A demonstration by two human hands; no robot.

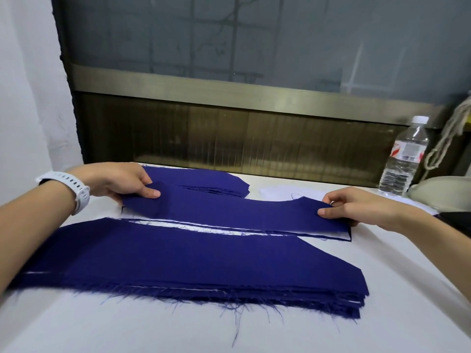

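Note:
A long strip of dark blue fabric (pixel 234 212) stretches across the middle of the white table (pixel 382 289). My left hand (pixel 119 179) pinches its left end, thumb on top. My right hand (pixel 356 207) pinches its right end the same way. Beneath the strip lies a white piece (pixel 331 235) of the same outline. Nearer to me sits a thick stack of blue fabric pieces (pixel 178 266) with frayed threads along its front edge. A second, smaller blue stack (pixel 204 180) lies behind the held strip.
A clear plastic water bottle (pixel 404 156) stands at the back right, beside a beige rounded object (pixel 441 192) and a hanging rope (pixel 448 133). A dark glass and brass-coloured panel (pixel 229 136) rises right behind the table. A white wall is on the left.

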